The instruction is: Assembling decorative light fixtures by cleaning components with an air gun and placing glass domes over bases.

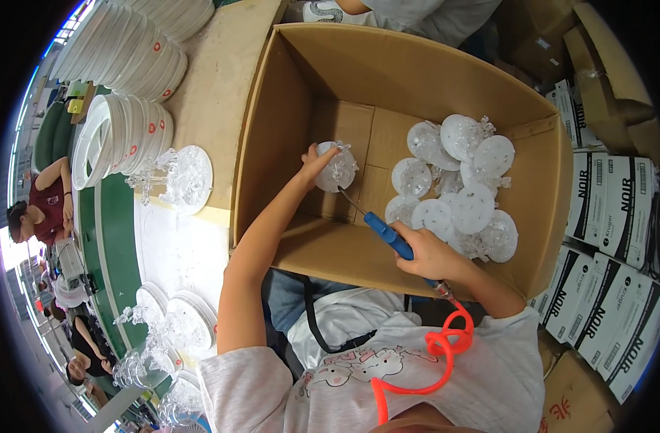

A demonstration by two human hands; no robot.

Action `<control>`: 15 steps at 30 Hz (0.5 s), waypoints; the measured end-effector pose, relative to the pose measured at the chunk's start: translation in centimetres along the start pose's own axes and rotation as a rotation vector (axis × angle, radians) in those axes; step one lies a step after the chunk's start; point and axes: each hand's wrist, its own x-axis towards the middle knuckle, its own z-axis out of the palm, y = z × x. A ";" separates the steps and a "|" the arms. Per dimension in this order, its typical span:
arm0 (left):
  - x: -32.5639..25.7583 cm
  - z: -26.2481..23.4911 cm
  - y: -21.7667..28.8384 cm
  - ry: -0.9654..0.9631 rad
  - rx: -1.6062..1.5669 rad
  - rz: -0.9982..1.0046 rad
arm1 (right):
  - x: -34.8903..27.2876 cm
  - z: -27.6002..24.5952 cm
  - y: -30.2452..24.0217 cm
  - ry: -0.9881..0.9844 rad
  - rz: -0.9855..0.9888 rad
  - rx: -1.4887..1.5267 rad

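My left hand [317,163] is closed on the edge of a round white disc [336,170] with clear plastic pieces on its face, held inside a large open cardboard box [409,52]. In my right hand [432,254] is a blue air blow gun [389,235], and its thin metal nozzle points at the disc's lower edge. A coiled orange air hose [452,340] runs from the gun's rear end down across my shirt. On the right side of the box floor lies a loose heap of similar white discs [474,209], several with clear pieces showing.
A table [211,86] on the left bears tall stacks of white rings [128,133] and more discs with clear parts [189,180]. Printed white cartons [608,209] stand at the right. Another person's shirt [438,18] shows beyond the box, and workers [49,209] sit far left.
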 end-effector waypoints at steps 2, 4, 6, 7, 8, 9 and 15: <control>-0.1 0.2 0.4 -0.007 -0.007 0.013 | -0.1 -0.2 0.2 -0.003 -0.014 0.012; 0.1 0.1 0.5 -0.021 0.000 0.011 | 0.0 -0.7 0.1 -0.007 0.107 -0.080; 0.6 0.2 0.5 -0.023 -0.025 -0.003 | 0.1 -1.0 0.7 -0.001 0.113 -0.050; 1.1 0.0 0.2 -0.015 -0.050 -0.015 | 0.2 -1.0 0.9 0.001 0.110 -0.021; 1.8 -0.9 -0.7 -0.001 -0.053 -0.018 | 0.5 -0.8 0.7 -0.008 0.099 -0.022; 2.5 -1.7 -1.5 -0.004 -0.101 0.002 | 0.7 -0.6 0.5 -0.014 0.083 -0.014; 2.5 -0.2 -0.7 -0.037 -0.197 0.049 | 0.5 -1.0 1.6 0.044 0.061 0.023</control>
